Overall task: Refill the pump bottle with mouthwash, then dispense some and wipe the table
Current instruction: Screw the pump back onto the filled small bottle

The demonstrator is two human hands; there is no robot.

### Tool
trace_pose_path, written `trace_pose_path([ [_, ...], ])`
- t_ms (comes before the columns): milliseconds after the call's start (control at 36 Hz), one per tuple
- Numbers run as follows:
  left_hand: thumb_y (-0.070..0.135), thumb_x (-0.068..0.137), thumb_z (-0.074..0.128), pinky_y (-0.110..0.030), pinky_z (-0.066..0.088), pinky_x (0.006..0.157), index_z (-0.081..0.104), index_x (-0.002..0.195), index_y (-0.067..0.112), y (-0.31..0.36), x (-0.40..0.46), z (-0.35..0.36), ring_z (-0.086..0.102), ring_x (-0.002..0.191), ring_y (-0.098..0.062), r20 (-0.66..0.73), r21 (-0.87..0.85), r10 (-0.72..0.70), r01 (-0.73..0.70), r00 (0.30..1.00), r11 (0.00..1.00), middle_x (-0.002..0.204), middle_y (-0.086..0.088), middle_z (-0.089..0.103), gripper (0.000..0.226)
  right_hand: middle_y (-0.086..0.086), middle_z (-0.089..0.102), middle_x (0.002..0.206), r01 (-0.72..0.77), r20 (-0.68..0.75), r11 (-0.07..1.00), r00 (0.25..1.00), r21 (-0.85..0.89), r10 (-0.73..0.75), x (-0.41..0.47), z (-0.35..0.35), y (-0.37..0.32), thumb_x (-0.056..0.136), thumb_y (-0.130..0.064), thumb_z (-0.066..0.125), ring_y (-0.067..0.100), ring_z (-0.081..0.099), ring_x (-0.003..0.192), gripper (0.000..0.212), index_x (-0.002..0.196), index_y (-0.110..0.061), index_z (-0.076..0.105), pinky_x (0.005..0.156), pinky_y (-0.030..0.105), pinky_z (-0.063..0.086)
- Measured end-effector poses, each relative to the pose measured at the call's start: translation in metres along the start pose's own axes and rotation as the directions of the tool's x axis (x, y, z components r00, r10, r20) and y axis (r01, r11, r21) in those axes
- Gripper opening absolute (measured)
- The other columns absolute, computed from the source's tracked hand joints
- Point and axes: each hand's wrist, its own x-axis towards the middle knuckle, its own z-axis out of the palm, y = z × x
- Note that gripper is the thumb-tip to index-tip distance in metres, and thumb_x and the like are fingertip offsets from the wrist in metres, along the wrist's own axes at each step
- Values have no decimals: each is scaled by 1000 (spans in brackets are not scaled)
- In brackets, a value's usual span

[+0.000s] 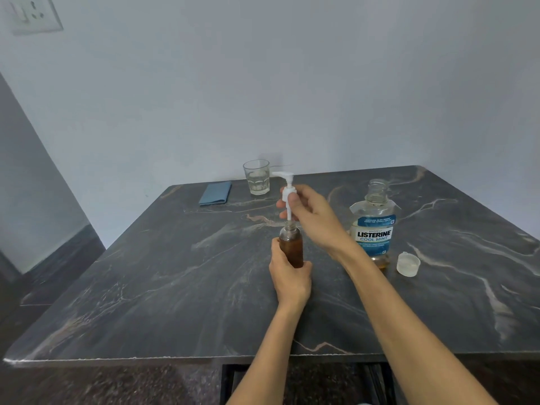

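Head view looks down on a dark marbled table (146, 287) set against a pale wall. Near the centre of the frame the left hand (289, 280) wraps its fingers and thumb round the lower body of a small amber pump bottle (290, 244), which stands upright on the tabletop and is filled with brownish liquid almost to its shoulder. Just above it the right hand (309, 214) pinches the white pump head (287, 185) at its collar; the pump is raised clear of the bottle's neck, with its thin dip tube reaching down to the open mouth and its spout pointing toward the left of the frame. To the right of the hands, well apart from the pump bottle, stands the mouthwash bottle (375, 229), uncapped, labelled Listerine Cool Mint, with only a shallow layer of amber liquid at its bottom. Just beside it, lower right, its clear cap (408, 263) lies on the table with the open side up. At the far edge of the table, upper centre of the frame, a clear glass (256, 176) stands upright, and to its left a folded blue cloth (215, 193) lies flat. A wall socket (32, 14) shows in the upper left corner.
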Motion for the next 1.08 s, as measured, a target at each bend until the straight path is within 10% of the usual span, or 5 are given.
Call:
trace_pose_path([
  [444,28,77,68,-19,51,66,55,89,35,-13,6,3,65,77,-3,-17,-163,102,-103,995,981,80,11,67,19,-19,61,106,18,-4,1000,1000,11,-18,-27,13,47,98,-29,38,-12,55,100,16,104,-35,51,85,5,41],
  [556,59,66,53,-24,49,65,57,85,31,-15,7,5,60,70,-1,-46,-234,108,-116,993,965,74,14,65,33,-11,62,106,67,-46,997,997,32,-66,-31,20,53,98,-28,36,-6,57,98,17,106,-33,51,85,8,42],
  [889,61,68,53,-36,54,72,60,86,27,-14,8,6,65,75,-10,-32,-270,101,-106,994,957,77,7,67,39,-5,66,103,129,-131,988,985,90,-116,-34,22,55,98,-22,43,5,61,98,17,107,-31,55,86,19,48],
  [1083,62,66,56,-46,55,77,60,91,24,-8,5,4,67,80,-17,-28,-250,81,-86,996,964,84,2,69,45,-34,55,116,176,-102,977,981,122,-164,-34,19,52,96,-15,47,-8,51,115,36,123,-39,45,92,12,42],
])
